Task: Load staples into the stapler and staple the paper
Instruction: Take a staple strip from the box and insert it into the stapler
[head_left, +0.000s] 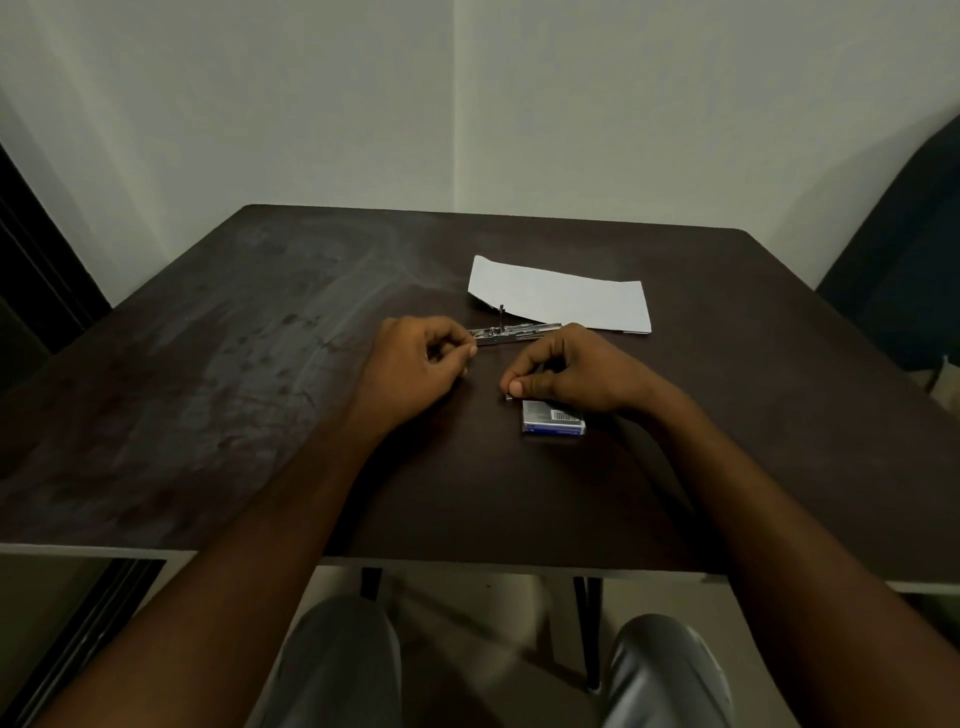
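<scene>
Step in hand: loading staples. Stapler (511, 332) lies opened flat on desk (208, 364), between both hands, paper (561, 299) just beyond. Left hand (415, 364) fingers (470, 352) pinched closed at stapler's left end, steadying it. Right hand (566, 371) fingers (519, 387) closed on small pale bit, probably staple strip; too small to confirm. Staple box (553, 422) just below right fingers. Next move: carry strip up to open channel, align, seat, close stapler.

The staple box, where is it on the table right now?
In the head view, the staple box lies right of centre on the dark table, just below the right hand, nearer the person than the stapler.
</scene>
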